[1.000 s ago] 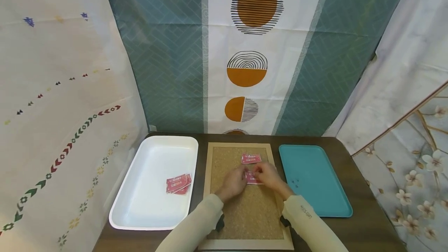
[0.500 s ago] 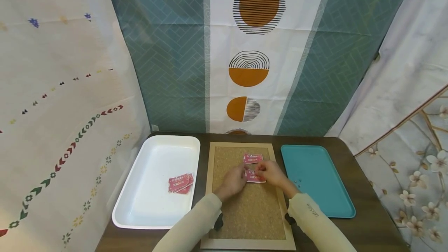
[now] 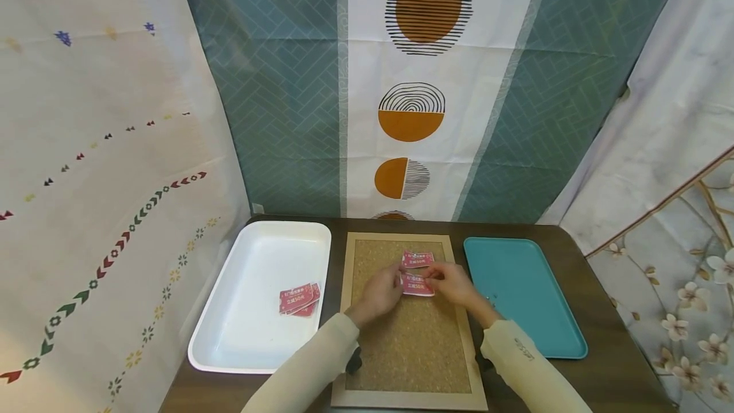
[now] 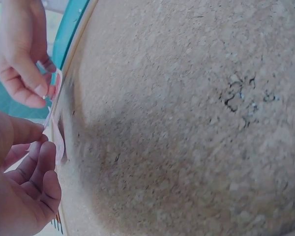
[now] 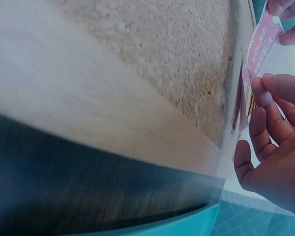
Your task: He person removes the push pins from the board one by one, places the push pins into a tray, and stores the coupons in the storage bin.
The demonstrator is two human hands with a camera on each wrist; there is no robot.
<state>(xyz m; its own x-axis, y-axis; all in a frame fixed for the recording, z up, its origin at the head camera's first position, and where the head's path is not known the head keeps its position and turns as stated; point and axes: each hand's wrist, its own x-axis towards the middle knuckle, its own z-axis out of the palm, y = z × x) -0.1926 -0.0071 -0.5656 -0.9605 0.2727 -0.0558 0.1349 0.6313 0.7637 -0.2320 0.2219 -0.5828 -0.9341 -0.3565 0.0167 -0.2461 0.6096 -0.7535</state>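
Note:
A pink coupon (image 3: 417, 285) with white print is held in front of the corkboard (image 3: 410, 355), just below a second pink coupon (image 3: 418, 260) on the board. My left hand (image 3: 381, 290) pinches its left edge. On its right edge, my right hand (image 3: 454, 283) pinches with thumb and forefinger. In the right wrist view the held coupon (image 5: 263, 46) stretches between both hands. From the left wrist it shows only edge-on, so its contact with the cork cannot be judged.
Left of the board stands a white tray (image 3: 252, 336) with several pink coupons (image 3: 298, 299) at its right side. On the right lies a teal tray (image 3: 530, 292) holding a few tiny items (image 3: 490, 299). A dark wooden table (image 3: 608, 349) bears everything; patterned cloth hangs behind.
The held coupon has shifted slightly up and left, closer to the upper coupon. Both hands keep their pinch on it. The head view has turned a little to the left.

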